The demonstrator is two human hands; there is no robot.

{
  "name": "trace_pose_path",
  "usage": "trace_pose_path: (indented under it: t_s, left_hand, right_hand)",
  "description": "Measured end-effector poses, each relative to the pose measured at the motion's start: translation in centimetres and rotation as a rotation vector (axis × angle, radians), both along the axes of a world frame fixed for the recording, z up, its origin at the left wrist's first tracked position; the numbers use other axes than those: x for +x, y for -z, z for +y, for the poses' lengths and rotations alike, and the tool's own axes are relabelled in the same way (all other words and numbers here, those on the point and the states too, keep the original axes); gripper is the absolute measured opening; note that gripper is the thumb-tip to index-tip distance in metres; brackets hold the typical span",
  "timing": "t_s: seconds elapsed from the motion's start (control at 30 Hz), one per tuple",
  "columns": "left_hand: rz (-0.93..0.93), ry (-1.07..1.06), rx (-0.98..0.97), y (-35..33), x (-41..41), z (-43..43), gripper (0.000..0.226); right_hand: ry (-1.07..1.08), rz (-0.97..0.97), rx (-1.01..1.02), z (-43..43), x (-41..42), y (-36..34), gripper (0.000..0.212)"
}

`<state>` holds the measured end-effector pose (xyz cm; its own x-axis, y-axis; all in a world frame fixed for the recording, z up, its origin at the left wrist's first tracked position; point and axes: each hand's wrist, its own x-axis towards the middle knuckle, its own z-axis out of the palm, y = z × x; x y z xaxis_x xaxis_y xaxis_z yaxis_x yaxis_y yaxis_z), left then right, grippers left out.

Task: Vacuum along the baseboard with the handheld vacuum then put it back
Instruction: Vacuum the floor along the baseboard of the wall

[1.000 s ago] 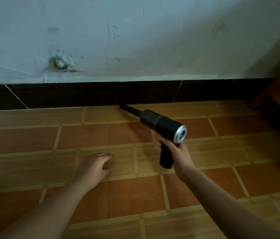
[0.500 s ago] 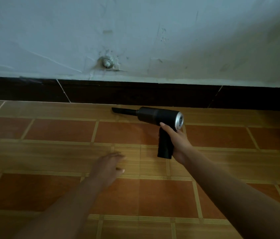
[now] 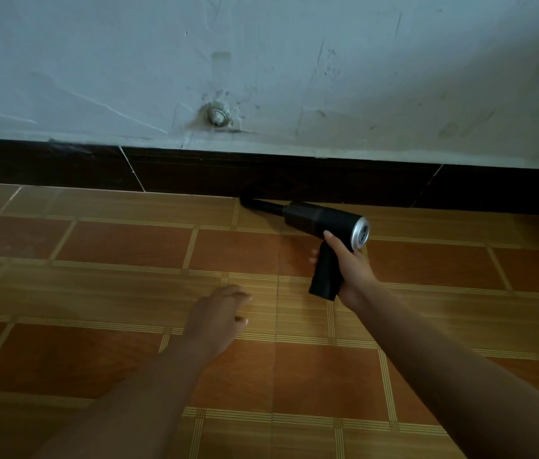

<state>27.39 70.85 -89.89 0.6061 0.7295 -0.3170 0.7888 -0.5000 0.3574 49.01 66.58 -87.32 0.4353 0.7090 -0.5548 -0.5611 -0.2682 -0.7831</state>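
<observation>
Head view, vacuuming step. My right hand (image 3: pixel 349 266) is wrapped round the pistol grip of the handheld vacuum (image 3: pixel 324 220), fingers curled about the handle and one digit reaching up to the barrel. The black body lies nearly level above the tiled floor (image 3: pixel 112 246), silver rear cap toward me. Its slim nozzle (image 3: pixel 258 204) points left and meets the foot of the dark baseboard (image 3: pixel 195 173), where board and floor join. My left hand (image 3: pixel 218 313) holds nothing: fingers loosely bent, palm down, low over the tiles and well apart from the tool. Whether it touches the floor I cannot tell. I judge the pass along the baseboard to be under way, with board showing to either side of the tip. The next move calls for sliding the nozzle sideways along the joint, tip tight to the board. Returning the vacuum comes after, and its resting place is not in view.
</observation>
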Motion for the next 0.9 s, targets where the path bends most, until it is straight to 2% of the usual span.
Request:
trace_pose_path:
  t_s: [0.2, 0.4, 0.5, 0.63, 0.9]
  left_hand:
    - [0.133, 0.016, 0.061, 0.4, 1.8, -0.6, 0.048]
    - [0.275, 0.047, 0.122, 0.9, 2.6, -1.5, 0.054]
    - [0.315, 0.038, 0.142, 1.2, 2.6, -2.0, 0.053]
    - [0.339, 0.03, 0.173, 1.2, 3.0, -2.4, 0.051]
    - [0.322, -0.012, 0.268, 0.6, 4.7, -3.3, 0.045]
  right_hand:
    - [0.077, -0.029, -0.018, -1.7, 1.4, -0.1, 0.038]
    - [0.138, -0.055, -0.022, -3.9, 3.2, -0.4, 0.028]
    - [0.17, -0.058, -0.035, -5.0, 4.2, -0.5, 0.031]
    - [0.214, -0.073, -0.061, -6.4, 5.4, -0.6, 0.034]
    - [0.302, -0.116, -0.09, -8.4, 7.3, -1.1, 0.025]
